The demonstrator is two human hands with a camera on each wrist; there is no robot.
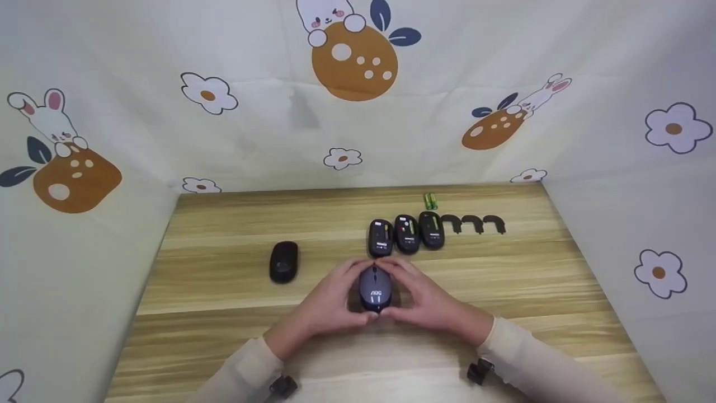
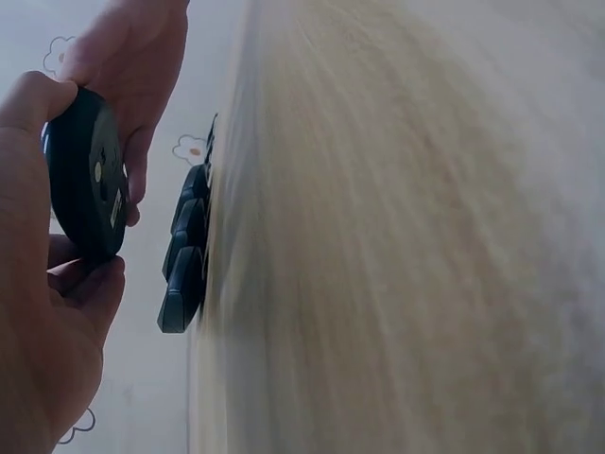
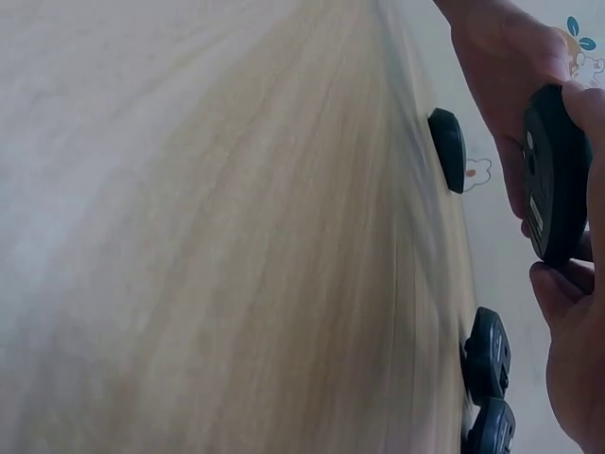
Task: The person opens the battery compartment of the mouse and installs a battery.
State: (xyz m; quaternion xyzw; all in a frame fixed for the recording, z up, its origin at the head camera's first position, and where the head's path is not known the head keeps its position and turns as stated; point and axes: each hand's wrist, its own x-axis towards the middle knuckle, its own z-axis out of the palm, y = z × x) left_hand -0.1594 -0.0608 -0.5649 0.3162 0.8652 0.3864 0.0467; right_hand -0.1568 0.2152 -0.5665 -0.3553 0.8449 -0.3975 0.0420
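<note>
A dark grey computer mouse (image 1: 375, 288) with AOC lettering is held top side up between both hands. My left hand (image 1: 335, 302) grips it from the left, thumb at the near end and fingers at the far end. The right hand (image 1: 428, 302) grips it the same way from the right. In the left wrist view the mouse (image 2: 85, 180) is lifted off the table, and part of its underside shows. The right wrist view also shows this raised mouse (image 3: 558, 180) between the fingertips of both hands.
A black mouse (image 1: 284, 262) lies to the left on the wooden table (image 1: 224, 324). Beyond the hands, three mice (image 1: 407, 234) lie underside up, their battery slots exposed. Curved black covers (image 1: 472, 224) are lined up to their right. Two green batteries (image 1: 430, 201) lie behind. Patterned cloth walls surround the table.
</note>
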